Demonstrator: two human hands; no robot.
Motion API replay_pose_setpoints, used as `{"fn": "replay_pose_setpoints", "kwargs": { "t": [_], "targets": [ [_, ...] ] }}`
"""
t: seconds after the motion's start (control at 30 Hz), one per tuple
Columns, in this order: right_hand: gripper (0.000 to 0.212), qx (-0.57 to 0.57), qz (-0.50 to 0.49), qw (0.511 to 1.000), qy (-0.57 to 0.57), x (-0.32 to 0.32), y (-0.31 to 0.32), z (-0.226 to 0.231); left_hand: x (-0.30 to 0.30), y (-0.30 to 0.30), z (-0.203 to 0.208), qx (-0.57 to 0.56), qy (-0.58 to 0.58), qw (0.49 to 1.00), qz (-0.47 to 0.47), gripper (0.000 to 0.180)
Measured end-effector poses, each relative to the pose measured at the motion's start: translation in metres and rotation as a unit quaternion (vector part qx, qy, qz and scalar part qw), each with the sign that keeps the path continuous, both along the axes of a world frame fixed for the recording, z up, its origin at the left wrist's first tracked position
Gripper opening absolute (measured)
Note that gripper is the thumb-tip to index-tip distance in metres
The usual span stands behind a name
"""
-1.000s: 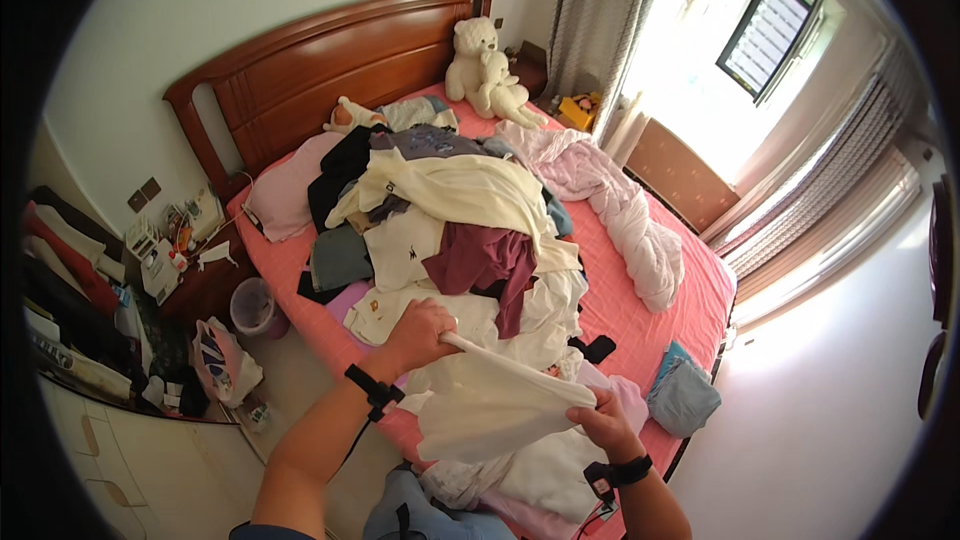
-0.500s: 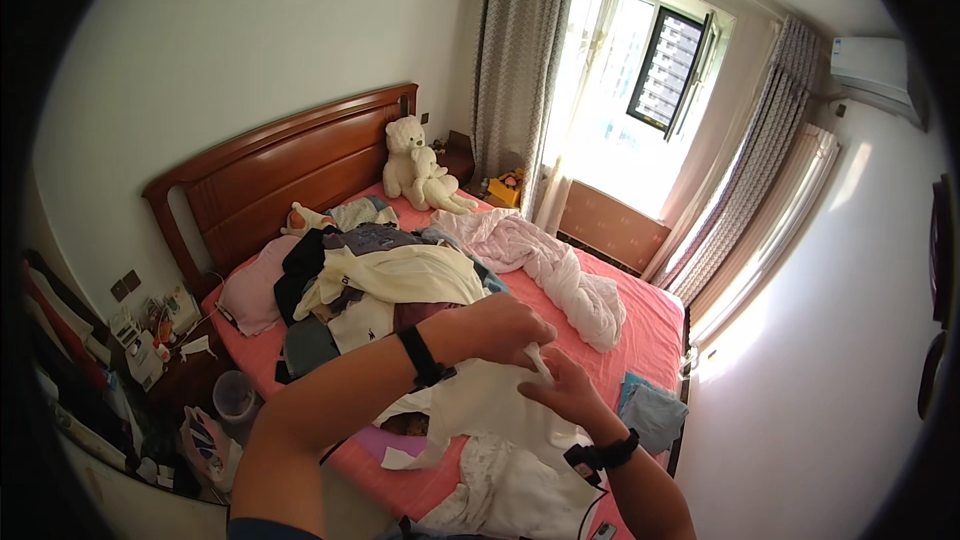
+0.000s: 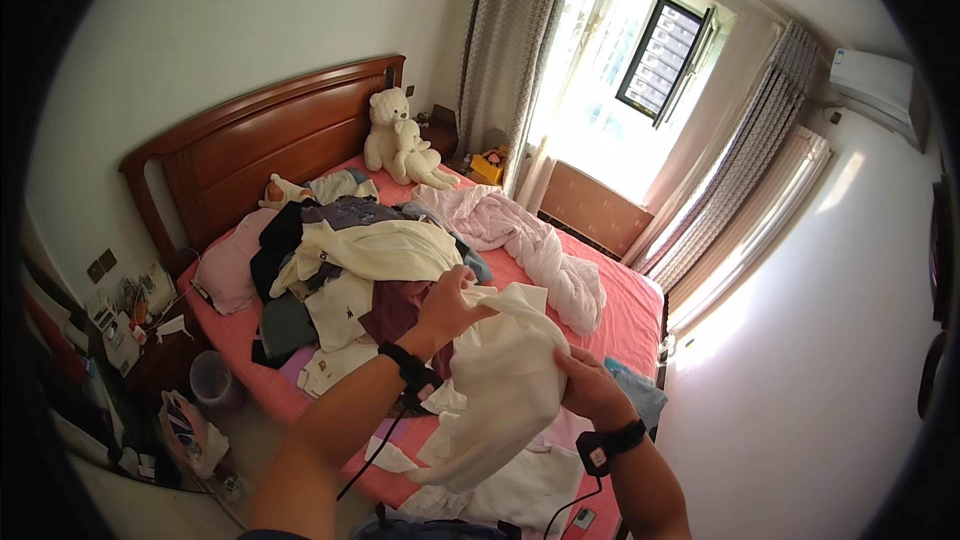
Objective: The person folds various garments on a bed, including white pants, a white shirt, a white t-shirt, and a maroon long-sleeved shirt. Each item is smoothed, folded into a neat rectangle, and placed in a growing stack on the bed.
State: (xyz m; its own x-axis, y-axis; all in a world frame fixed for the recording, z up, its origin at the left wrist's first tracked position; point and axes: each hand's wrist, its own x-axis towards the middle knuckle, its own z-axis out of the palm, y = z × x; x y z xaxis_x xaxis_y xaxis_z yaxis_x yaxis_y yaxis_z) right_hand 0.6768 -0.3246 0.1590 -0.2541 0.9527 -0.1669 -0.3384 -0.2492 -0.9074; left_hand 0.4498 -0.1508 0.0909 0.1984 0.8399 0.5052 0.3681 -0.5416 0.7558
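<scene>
A white cloth garment [image 3: 510, 370] hangs bunched between my two hands over the near part of the bed. My left hand [image 3: 455, 308] pinches its upper left edge. Closed on the garment's right side is my right hand [image 3: 595, 387], lower and closer to me. Just beyond my left hand lies a heap of clothes, with a cream garment [image 3: 395, 248] on top and a maroon one [image 3: 398, 312] beside it. Below the held garment, another white piece of clothing [image 3: 525, 492] lies at the bed's near edge.
The bed has a pink sheet [image 3: 630, 305], a crumpled pale pink quilt [image 3: 560, 275] and two white teddy bears [image 3: 388, 135]. Folded blue cloth [image 3: 640, 395] sits at its right edge. On the left stand a cluttered nightstand [image 3: 165, 380], a bin [image 3: 212, 380] and a bag [image 3: 190, 435].
My hands have moved apart, the left going farther away and leftward. The white garment now spreads and hangs between them. The whole view has shifted slightly.
</scene>
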Motion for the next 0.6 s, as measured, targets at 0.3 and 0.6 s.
{"fn": "replay_pose_setpoints", "kwargs": {
  "t": [0.3, 0.6],
  "targets": [
    [0.065, 0.099, -0.056, 0.981, 0.154, 0.013, -0.011, 0.018, -0.036, -0.113, -0.23, -0.588, -0.274, 0.609, -0.457, 0.053],
    [0.053, 0.127, -0.232, 0.96, 0.09, 0.075, -0.056, -0.012, -0.06, -0.073, -0.186, -0.439, -0.243, 0.825, -0.261, 0.016]
  ]
}}
